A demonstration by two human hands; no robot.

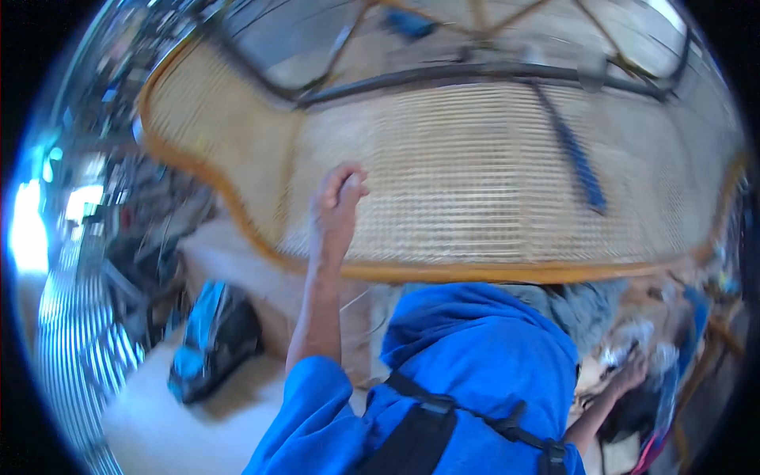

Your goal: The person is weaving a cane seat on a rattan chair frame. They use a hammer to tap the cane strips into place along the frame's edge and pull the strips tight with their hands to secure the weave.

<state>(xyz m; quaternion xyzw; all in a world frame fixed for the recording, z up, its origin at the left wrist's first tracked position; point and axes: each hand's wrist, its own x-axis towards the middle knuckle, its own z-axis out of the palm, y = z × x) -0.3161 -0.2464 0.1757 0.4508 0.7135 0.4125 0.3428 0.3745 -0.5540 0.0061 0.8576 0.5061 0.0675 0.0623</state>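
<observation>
A large cane-woven panel [443,170] in a curved, honey-coloured rattan frame [475,273] spreads across the view in front of me. My left hand [342,190] is over its left part, fingers curled in with nothing visible between them. On the right part of the weave lies a long, narrow blue tool or strip [582,166], blurred. Low at the right, my right hand [631,372] reaches down beside crumpled clear plastic [633,340]. Its fingers are too small and smeared to show whether they grip anything.
A black and blue backpack [214,340] sits on a pale surface at the lower left. Beyond the panel run a dark bar [475,71] and thin rattan struts. Clutter crowds the far left; more poles and a blue strip [697,317] stand at the right.
</observation>
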